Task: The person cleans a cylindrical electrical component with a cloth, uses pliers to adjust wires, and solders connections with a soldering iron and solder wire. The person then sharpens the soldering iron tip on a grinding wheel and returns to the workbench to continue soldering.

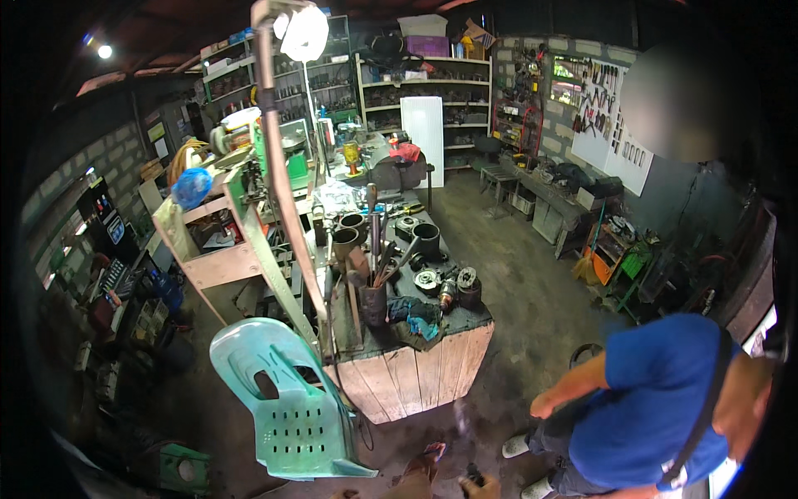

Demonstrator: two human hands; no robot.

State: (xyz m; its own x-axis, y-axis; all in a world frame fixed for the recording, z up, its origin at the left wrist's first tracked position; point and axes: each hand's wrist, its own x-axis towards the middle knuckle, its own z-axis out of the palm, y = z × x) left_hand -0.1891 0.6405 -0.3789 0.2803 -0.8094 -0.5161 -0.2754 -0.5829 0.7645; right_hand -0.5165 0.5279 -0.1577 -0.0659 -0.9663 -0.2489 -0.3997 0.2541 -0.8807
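At the bottom edge my right hand (482,489) is closed round a small dark object (474,474), too small to name. Only a sliver of my left hand (344,495) shows at the same edge; its fingers are mostly cut off, with something dark beside them. Between the hands my leg and foot (434,452) reach forward on the floor. Nearest my left hand stands a turquoise plastic chair (287,416). Ahead is a wooden workbench (416,374) bearing metal cylinders (426,239), a can of tools (374,305), a power tool (449,293) and a blue rag (422,324).
To the right stands a person in a blue shirt (657,399), one arm bent forward. A lamp (303,33) on a post rises beside the bench. Shelves (424,83) line the back, and a tool board (611,125) hangs at right. A bench vise (399,170) sits farther back.
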